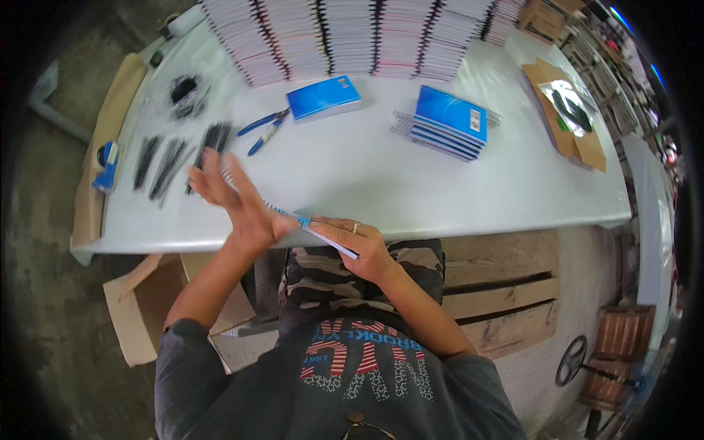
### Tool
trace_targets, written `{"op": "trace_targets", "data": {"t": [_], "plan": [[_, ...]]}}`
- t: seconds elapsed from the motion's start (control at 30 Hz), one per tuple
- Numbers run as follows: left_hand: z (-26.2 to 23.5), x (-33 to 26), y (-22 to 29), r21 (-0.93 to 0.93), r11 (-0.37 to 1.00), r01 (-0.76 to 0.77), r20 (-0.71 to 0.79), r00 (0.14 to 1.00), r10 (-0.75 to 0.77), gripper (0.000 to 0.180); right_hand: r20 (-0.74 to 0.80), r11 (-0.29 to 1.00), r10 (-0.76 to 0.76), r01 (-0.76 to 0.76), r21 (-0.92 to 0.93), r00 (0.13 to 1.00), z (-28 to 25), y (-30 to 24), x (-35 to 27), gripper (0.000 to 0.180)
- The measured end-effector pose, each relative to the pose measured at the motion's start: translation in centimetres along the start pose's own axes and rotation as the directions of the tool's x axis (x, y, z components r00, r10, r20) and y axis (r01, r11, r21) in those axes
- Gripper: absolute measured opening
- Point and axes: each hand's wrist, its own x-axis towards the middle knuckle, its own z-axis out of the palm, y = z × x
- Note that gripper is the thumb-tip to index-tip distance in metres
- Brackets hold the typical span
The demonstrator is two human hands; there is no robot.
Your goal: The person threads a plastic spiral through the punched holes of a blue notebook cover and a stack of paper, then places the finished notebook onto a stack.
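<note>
At the table's near edge, my right hand (356,246) grips a thin booklet (334,240) with a bit of blue cover showing, fingers laid along it. My left hand (238,198) is slightly blurred, its fingers spread, the heel of the palm against or close to the booklet's far-left end. A spiral coil (271,208) runs out from that end, partly behind the left hand. Beyond my left fingertips lie several bundles of black plastic coils (170,167). Pliers with blue handles (264,132) rest beside a stack of blue-covered booklets (324,99).
A second pile of blue booklets (451,117) has coils poking out at both sides. Tall stacks of bound books (348,40) line the back. A tape dispenser (107,165) is at the left edge, flattened cardboard (579,139) at the right, an open carton (150,301) below.
</note>
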Motion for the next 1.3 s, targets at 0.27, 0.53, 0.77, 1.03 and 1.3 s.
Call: {"op": "trace_targets", "data": {"t": [0.27,0.53,0.77,1.03,1.3], "plan": [[0.6,-1.1,2.4,0.025,0.967,-0.253,-0.056,0.966,0.254,0.115,-0.047,0.983,0.123,-0.129,-0.129,0.991,0.6,-0.1,-1.2,0.048],[3.0,-3.2,1.0,-0.390,0.857,-0.338,0.053,0.921,0.387,0.111,-0.044,0.996,0.081,-0.082,-0.031,0.996,0.6,0.5,0.1,0.061],[3.5,-7.2,4.2,-0.473,0.858,-0.201,0.256,0.900,0.353,0.121,0.000,0.988,0.152,-0.152,-0.014,0.988,0.3,1.4,-0.1,0.076],[3.1,-4.2,4.3,-0.316,0.928,-0.197,0.118,0.963,0.244,0.120,0.063,0.993,0.116,-0.113,-0.039,0.991,0.8,0.8,0.0,0.081],[3.0,0.2,4.1,-0.075,0.936,-0.343,-0.201,0.925,0.323,0.122,0.053,0.991,0.032,-0.025,-0.134,0.998,1.5,1.2,-0.2,0.076]]}}
